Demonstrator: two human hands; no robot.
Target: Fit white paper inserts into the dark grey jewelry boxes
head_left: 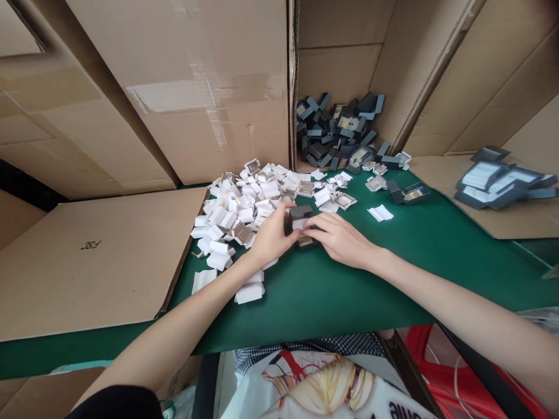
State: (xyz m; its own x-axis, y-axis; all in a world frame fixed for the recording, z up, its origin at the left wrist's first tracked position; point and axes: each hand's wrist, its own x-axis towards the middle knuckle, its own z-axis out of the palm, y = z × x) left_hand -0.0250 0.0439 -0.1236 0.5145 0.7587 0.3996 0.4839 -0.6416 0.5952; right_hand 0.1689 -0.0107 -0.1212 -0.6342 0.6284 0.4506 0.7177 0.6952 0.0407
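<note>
Between my hands, over the green tabletop, is a small dark hinged box (301,212) with its lid raised. My left hand (276,234) grips the box's left side, thumb at its front. With fingertips together, my right hand (338,237) holds a white folded insert (299,224) at the box's opening; part of the insert is hidden by the fingers. Just left of and behind my hands spreads a heap of white folded inserts (227,218). To the right, another open dark box (409,193) rests on the table near a single white insert (380,213).
A large cardboard carton (345,70) at the back holds a pile of dark open boxes (336,131). On a cardboard flap (437,174) at right sit several dark boxes with white inserts (502,180). Another cardboard flap (96,262) covers the left side. Below right is a red stool (441,361).
</note>
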